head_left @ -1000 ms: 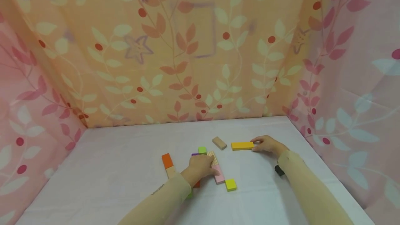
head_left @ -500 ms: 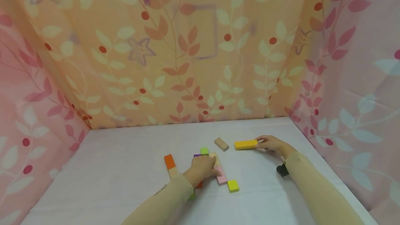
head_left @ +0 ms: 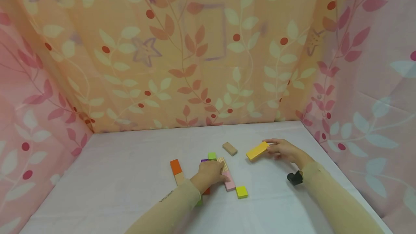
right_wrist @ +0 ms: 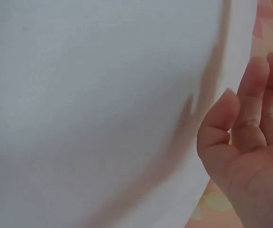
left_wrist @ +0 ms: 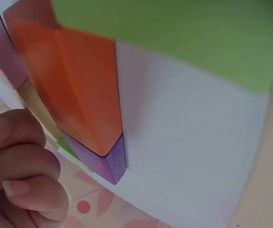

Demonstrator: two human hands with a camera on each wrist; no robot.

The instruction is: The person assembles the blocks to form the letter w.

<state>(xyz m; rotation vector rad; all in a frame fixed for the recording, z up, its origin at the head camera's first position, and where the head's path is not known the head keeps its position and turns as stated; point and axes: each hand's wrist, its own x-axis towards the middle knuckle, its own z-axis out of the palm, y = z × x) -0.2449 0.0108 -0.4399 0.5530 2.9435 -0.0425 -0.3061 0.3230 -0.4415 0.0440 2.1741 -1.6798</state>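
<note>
My left hand (head_left: 211, 172) is over the middle cluster, its thumb by a pink block (head_left: 229, 182) and its index finger by a striped block (head_left: 225, 165). Its other fingers are curled beside an orange-red block (left_wrist: 74, 90) and a purple block (left_wrist: 115, 159). In the left wrist view, a green block (left_wrist: 183, 38) is close to the camera. Farther right, my right hand (head_left: 284, 151) pinches one end of a long yellow block (head_left: 257, 151), which slants down to the left. Only a sliver of this block shows in the right wrist view.
A plain wooden block (head_left: 229, 148) lies left of the yellow one. A small bright-yellow block (head_left: 242, 192) sits near the pink block's front end. Left of the left hand lie an orange block (head_left: 176, 167) and a pale wooden block (head_left: 180, 179). Patterned cloth walls surround the white table (head_left: 130, 176).
My right hand has tilted the long yellow block from nearly level to slanting, its right end raised, and moved slightly right. My left hand keeps its place on the cluster.
</note>
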